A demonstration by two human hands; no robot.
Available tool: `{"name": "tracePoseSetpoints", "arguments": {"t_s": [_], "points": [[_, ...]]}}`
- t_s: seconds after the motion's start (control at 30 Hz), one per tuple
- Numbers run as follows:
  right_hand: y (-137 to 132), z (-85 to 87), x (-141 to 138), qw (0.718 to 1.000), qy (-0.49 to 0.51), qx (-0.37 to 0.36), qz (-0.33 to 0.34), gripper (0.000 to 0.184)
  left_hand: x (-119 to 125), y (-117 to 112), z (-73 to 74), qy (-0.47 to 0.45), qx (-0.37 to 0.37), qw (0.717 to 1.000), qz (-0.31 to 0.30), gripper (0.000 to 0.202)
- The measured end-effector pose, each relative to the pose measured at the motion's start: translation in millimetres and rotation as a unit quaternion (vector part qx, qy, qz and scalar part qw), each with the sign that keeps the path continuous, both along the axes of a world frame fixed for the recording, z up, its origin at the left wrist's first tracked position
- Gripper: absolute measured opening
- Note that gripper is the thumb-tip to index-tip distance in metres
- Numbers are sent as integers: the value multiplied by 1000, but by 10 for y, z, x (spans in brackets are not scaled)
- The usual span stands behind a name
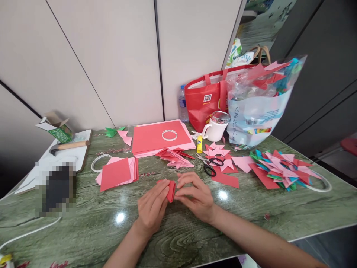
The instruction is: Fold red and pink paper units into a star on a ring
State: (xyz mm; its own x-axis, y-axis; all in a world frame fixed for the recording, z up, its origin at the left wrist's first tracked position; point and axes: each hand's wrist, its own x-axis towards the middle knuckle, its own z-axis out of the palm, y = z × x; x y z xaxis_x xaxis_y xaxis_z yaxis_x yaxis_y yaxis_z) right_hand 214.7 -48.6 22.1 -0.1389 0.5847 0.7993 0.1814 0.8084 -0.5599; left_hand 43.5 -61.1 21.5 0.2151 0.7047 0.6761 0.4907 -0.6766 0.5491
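Note:
My left hand (153,206) is closed over a small folded piece of red paper (171,191), its fingers lying across the paper's left part. To the right, my right hand (196,195) has its curved fingers apart, with the fingertips close to the paper's right edge; I see nothing held in it. Beyond my hands lies a loose pile of folded pink and red paper pieces (178,158). A pair of black-handled scissors (211,163) rests nearby, by some pink and red pieces. At the left is a stack of red and pink paper squares (115,174).
Large red and pink sheets (147,137) lie at the back under a tape ring (169,135). A glue stick (199,144), white mug (216,128), red bag (202,104) and plastic bag (251,115) stand right. A colourful folded-paper pile (284,169) lies far right; a hammer (69,146) lies left.

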Motion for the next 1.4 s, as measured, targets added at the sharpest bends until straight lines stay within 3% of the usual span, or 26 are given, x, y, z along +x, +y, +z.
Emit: {"name": "tracePoseSetpoints", "arguments": {"t_s": [0.1, 0.2, 0.47, 0.97, 1.4], "points": [[-20, 18, -2, 998, -15, 55, 5, 14, 5, 29, -10, 56, 145, 988, -6, 30], [-17, 21, -4, 996, -23, 91, 0, 12, 16, 54, -32, 104, 218, 970, -10, 27], [0, 13, 32, 991, -73, 113, -16, 10, 23, 40, -69, 145, 229, 963, 6, 25], [-2, 23, 27, 991, -65, 115, -38, 11, 23, 6, -134, 143, 217, 966, 4, 30], [-11, 37, 3, 990, -61, 122, -45, 11, 55, -30, -76, 167, 232, 958, 33, 31]]}}
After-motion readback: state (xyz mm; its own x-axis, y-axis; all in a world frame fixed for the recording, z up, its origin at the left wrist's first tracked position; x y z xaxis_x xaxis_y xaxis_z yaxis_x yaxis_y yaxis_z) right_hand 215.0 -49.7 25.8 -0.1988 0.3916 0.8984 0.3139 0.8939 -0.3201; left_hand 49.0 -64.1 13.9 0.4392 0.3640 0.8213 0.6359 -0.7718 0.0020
